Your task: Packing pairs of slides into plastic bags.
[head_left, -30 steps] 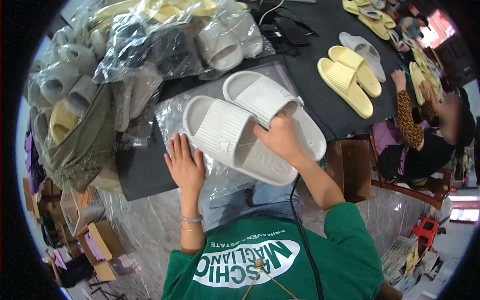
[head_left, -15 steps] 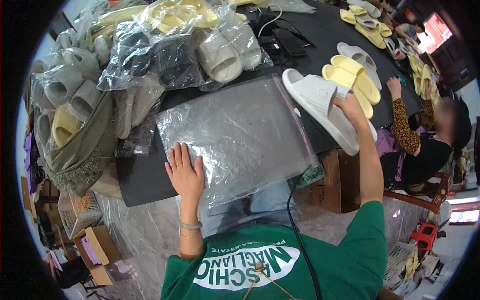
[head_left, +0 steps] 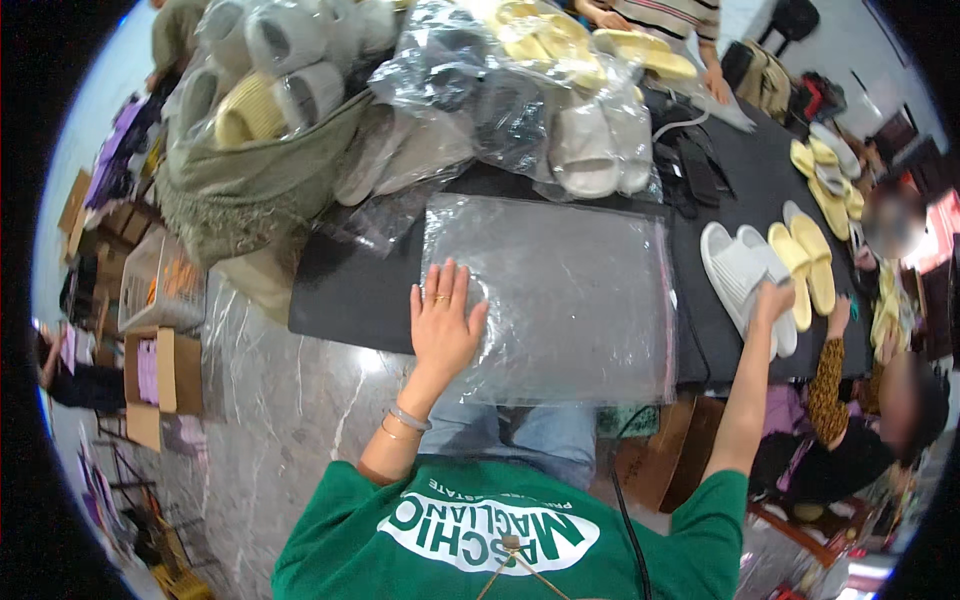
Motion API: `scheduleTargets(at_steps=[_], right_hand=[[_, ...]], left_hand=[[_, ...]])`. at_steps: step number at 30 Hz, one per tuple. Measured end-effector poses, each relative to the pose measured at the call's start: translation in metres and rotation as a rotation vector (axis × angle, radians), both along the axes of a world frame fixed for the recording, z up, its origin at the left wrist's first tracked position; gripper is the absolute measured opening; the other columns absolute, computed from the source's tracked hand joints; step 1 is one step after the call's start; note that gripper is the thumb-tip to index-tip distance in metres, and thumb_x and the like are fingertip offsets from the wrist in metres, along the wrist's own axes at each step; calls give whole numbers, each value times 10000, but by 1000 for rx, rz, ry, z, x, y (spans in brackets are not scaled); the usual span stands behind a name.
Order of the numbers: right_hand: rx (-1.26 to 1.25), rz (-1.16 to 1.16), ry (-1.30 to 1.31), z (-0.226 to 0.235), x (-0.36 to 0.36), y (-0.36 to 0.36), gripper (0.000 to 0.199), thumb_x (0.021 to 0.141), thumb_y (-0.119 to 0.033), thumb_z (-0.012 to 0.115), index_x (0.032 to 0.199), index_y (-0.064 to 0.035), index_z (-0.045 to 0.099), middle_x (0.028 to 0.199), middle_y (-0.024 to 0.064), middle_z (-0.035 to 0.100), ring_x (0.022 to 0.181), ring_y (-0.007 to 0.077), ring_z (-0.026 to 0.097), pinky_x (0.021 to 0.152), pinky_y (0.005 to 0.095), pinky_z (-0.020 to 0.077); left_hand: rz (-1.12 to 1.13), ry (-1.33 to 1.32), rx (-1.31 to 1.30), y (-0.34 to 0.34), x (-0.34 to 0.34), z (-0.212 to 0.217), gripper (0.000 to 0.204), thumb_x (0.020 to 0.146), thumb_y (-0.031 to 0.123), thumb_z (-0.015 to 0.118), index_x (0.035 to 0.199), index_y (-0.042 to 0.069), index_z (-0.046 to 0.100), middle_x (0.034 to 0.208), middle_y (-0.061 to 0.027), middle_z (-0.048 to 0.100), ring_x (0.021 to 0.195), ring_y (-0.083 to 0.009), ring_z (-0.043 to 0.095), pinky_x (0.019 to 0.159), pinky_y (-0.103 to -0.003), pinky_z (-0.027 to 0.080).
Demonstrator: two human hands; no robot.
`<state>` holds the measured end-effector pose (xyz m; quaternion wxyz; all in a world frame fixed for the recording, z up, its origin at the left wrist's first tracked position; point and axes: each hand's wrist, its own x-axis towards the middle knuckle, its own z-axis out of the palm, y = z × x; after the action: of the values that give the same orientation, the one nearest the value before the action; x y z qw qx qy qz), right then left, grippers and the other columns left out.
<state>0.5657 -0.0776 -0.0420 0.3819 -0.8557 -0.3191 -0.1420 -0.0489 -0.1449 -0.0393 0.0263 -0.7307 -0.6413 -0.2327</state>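
Note:
My left hand [head_left: 447, 322] lies flat with its fingers stretched out on the left part of a clear plastic bag [head_left: 565, 290]. The bag is spread flat along the near edge of the black table, a strip running down its right side. To the right, my right hand [head_left: 773, 303] is closed on a pair of pale grey slide slippers [head_left: 733, 265], gripping them near their right side; its fingertips are partly hidden. The slippers lie side by side at the tabletop, toes pointing away. Just right of them is a pair of yellow slippers [head_left: 808, 250].
Bagged slippers [head_left: 585, 150] pile up along the far side, beside a green cloth sack [head_left: 250, 190] of more slippers. A black phone [head_left: 697, 170] and cables lie behind the bag. A co-worker's hand [head_left: 840, 316] is close on the right; another person stands at the far side.
My right hand has brought the grey slippers from above the bag's right edge down to the tabletop beside the yellow pair. My left hand stays flat on the bag. The view has turned rightward.

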Motion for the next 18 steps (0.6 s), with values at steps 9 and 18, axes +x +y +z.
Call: scheduleTargets(at_steps=[9,18], right_hand=[[323,1000,402,84,-292,-19,287,929,-72,527,1202,-15,594,1146,103,621,1080,180,572,964,314,424],[-136,992,46,12,-327,-4,202,918,-206,558,1041,-114,689,990,116,689,858,298,666,732,348,518]], left_hand=[[-3,-11,-20,-1,-3,-1,572,915,418,519,1386,99,456,1483,-96,384,1381,-295,325,1112,-499,232],[-12,6,-13,-1,-1,-3,575,913,408,521,1393,100,444,1487,-95,375,1384,-293,317,1109,-510,238]])
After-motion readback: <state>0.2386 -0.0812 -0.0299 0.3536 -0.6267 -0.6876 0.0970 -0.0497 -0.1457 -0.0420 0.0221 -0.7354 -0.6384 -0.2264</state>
